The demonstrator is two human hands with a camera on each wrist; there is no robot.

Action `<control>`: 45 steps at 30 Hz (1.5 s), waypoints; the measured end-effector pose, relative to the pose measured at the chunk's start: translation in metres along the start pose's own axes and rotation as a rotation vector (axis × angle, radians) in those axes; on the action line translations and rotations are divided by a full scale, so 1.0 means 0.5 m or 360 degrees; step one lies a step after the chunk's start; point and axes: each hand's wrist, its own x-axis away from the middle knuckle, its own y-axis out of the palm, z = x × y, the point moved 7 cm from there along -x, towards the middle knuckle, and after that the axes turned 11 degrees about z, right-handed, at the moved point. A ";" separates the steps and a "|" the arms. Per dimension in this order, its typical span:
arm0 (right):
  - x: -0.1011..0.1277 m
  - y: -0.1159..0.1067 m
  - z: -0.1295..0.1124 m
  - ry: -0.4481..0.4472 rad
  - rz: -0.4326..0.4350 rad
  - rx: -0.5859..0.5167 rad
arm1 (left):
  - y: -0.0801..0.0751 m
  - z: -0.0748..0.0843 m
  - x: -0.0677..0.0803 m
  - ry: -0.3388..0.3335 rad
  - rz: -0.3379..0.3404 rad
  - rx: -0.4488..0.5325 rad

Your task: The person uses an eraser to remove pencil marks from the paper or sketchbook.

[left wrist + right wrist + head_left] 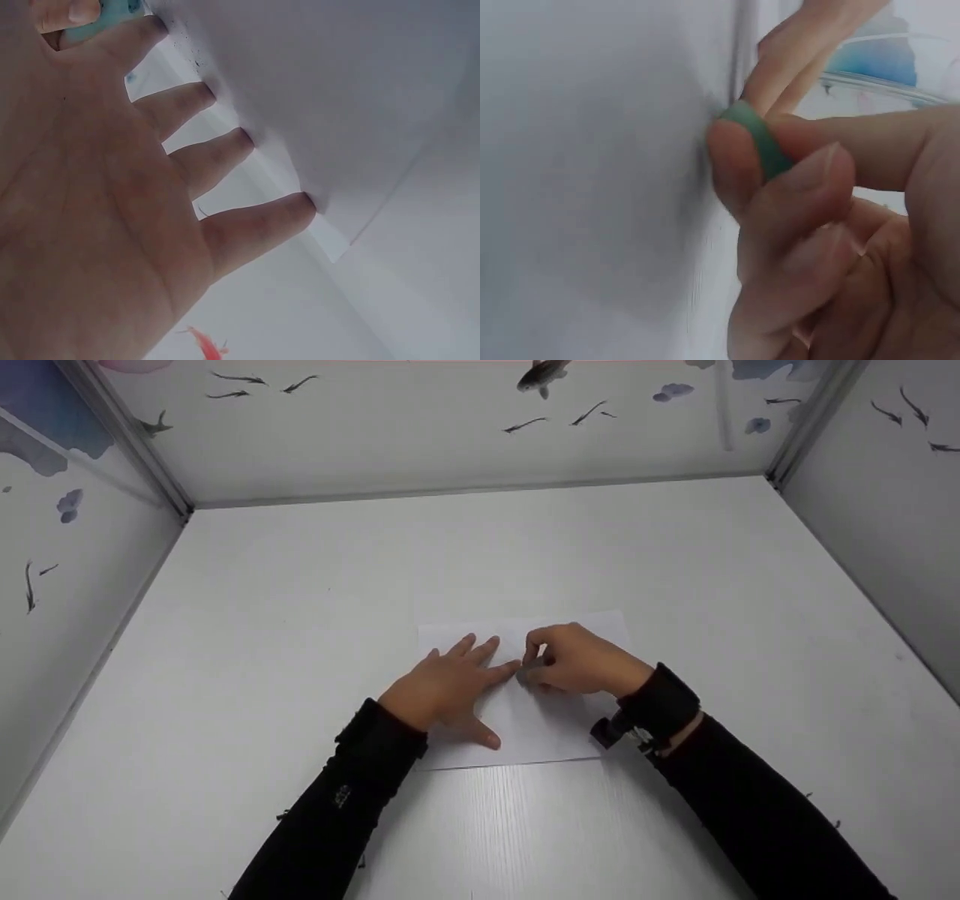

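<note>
A white sheet of paper (555,727) lies flat on the white table (300,607), near the front middle. My left hand (480,660) lies spread on the sheet's left half, straight fingers (225,150) pressing the paper (322,90) down. My right hand (534,664) is just to its right, fingers curled. It pinches a small green object (761,139) between thumb and fingers and holds it against the paper (592,172). The green object (101,16) also shows at the top left of the left wrist view, beside my left index finger.
Walls printed with fish and blue blotches close in the table on the left (67,585), back (450,435) and right (885,510). A small black camera mount (611,729) sits at my right wrist. Bare white tabletop surrounds the sheet.
</note>
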 end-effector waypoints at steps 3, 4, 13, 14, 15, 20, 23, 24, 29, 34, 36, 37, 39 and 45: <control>0.003 0.001 0.000 0.0003 -0.0060 -0.0004 | -0.001 0.002 0.001 0.0019 0.0000 0.0007; 0.002 0.001 0.001 0.0015 -0.0066 -0.0009 | -0.001 0.002 0.001 0.0022 0.0002 0.0007; -0.001 0.002 -0.001 -0.0010 -0.0048 0.0007 | 0.003 -0.003 0.002 0.0014 0.0008 0.0011; -0.003 0.000 0.000 -0.0009 -0.0031 0.0008 | 0.003 -0.003 0.003 0.0012 0.0007 0.0006; -0.004 -0.001 0.001 -0.0009 -0.0011 0.0013 | 0.003 -0.004 0.003 0.0009 0.0008 0.0000; -0.002 -0.001 0.003 -0.0034 -0.0032 0.0002 | 0.003 -0.002 0.003 0.0017 0.0012 -0.0020; 0.000 0.001 0.007 0.0014 -0.0066 0.0001 | 0.001 0.000 0.004 0.0020 0.0019 -0.0004; 0.000 0.000 0.008 0.0021 -0.0052 0.0008 | 0.001 0.000 0.004 0.0014 0.0019 -0.0001; 0.001 0.000 -0.002 -0.0035 -0.0068 0.0037 | 0.001 -0.002 0.004 -0.0023 0.0029 -0.0004; -0.001 0.001 -0.003 0.0005 -0.0063 0.0064 | 0.004 -0.004 0.004 0.0000 0.0022 0.0005; -0.004 0.001 -0.006 -0.0015 -0.0029 0.0067 | 0.005 -0.007 0.006 -0.0003 0.0016 -0.0003; -0.005 0.002 -0.007 -0.0032 -0.0034 0.0076 | 0.005 -0.007 0.006 -0.0004 0.0013 -0.0006; -0.002 0.002 -0.007 -0.0062 -0.0085 0.0084 | 0.004 -0.005 0.005 -0.0013 0.0004 -0.0009; -0.001 -0.003 0.005 -0.0050 -0.0008 0.0077 | 0.004 -0.002 0.001 -0.0020 -0.0002 -0.0029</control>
